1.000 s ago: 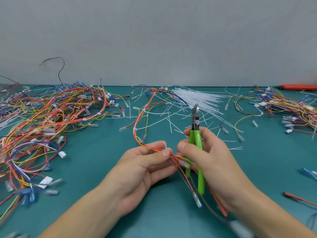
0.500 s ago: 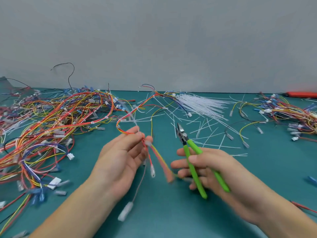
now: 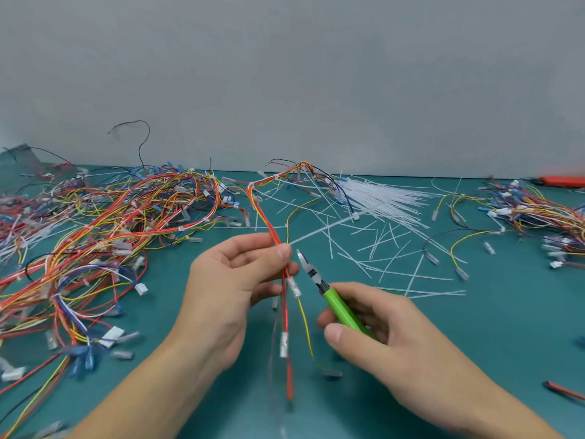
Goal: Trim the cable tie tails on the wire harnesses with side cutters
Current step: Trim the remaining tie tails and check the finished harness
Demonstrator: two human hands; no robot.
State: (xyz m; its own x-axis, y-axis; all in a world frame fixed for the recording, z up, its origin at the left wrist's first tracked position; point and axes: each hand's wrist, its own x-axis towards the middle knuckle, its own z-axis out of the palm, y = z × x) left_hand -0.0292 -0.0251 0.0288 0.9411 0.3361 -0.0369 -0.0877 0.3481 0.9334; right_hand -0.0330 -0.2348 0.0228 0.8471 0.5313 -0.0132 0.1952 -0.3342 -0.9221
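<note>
Right now the left hand point(image 3: 234, 280) is pinching a wire harness point(image 3: 269, 223) between thumb and fingers, holding it up off the green mat point(image 3: 474, 343). Taking that pinch as the landmark: above it, the harness's red, orange and yellow wires are climbing away toward the grey wall point(image 3: 285, 74) and arching over at the far edge of the mat; below it, loose wire ends with clear terminals are hanging down between the two forearms. A white cable tie tail point(image 3: 323, 231) is sticking out from the pinch, slanting up and to the right.

Just right of the pinch, the right hand point(image 3: 380, 331) is gripping the green handles of the side cutters point(image 3: 319, 285), fingers curled round them. The cutter tip is pointing up and left, sitting near the left thumb and just under the tie tail, not touching either. Whether the blades are parted is too small to tell.

Left of the pinch, a big pile of harnesses point(image 3: 104, 236) is lying on the mat. Beyond it to the right, a fan of unused white ties point(image 3: 383, 198) and scattered cut tails point(image 3: 395, 264) are lying; a smaller harness pile point(image 3: 531, 217) is sitting well off to the right.
</note>
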